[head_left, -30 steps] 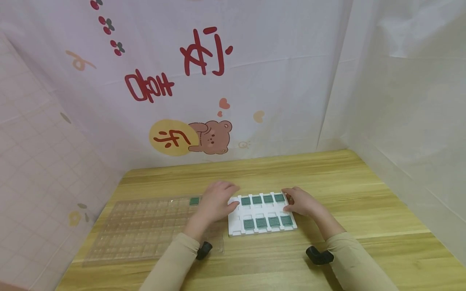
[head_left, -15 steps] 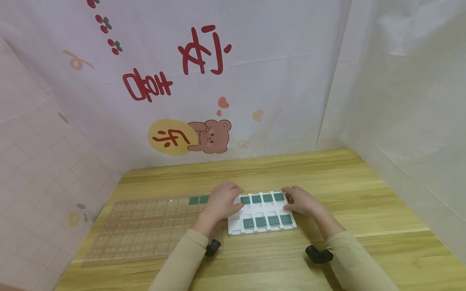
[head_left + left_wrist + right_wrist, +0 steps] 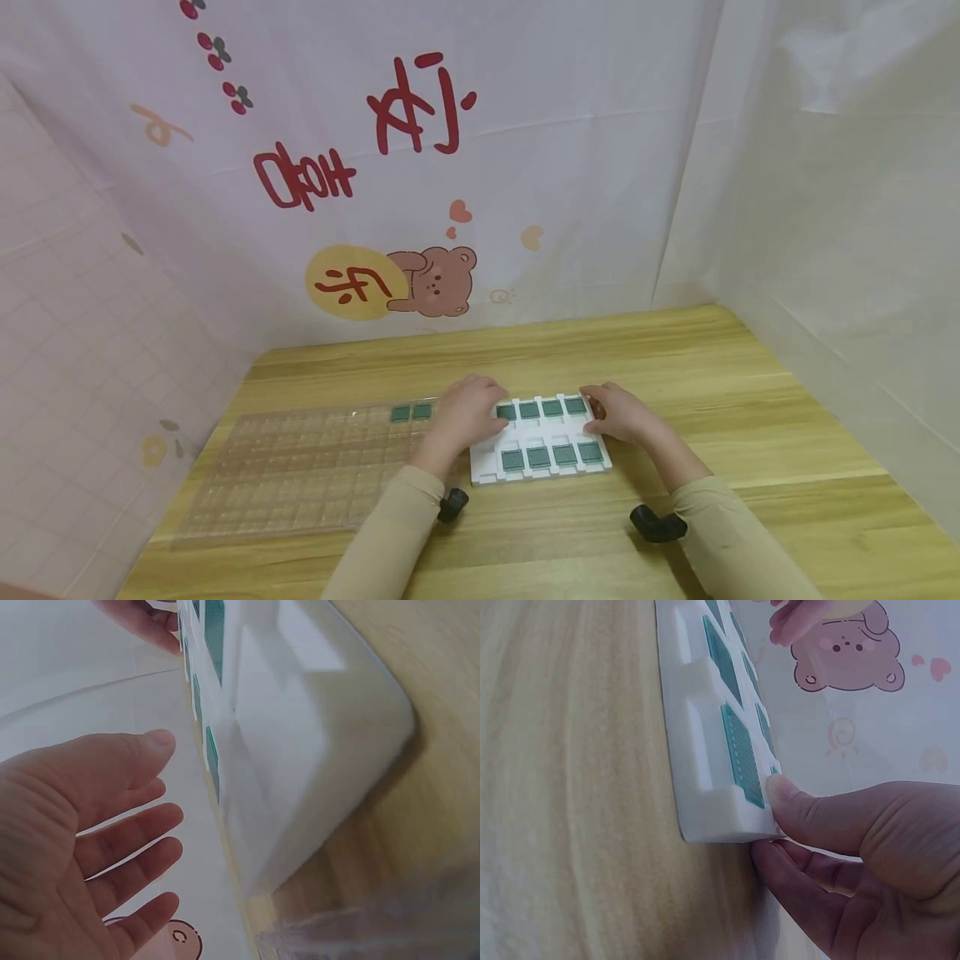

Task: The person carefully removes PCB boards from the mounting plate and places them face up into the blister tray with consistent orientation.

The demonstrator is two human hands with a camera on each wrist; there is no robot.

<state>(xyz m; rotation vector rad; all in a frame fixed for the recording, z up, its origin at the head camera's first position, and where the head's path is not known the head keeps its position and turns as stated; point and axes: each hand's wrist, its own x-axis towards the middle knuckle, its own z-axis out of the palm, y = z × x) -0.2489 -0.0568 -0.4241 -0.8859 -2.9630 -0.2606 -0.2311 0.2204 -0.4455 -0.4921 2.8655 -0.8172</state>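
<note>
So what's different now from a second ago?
The left hand has moved a little right, further over the left end of the white tray. A second green square now shows in the clear tray; whether it was just let go or merely covered, I can't tell. The right hand still pinches the white tray's right end, and both trays have stayed put.
</note>
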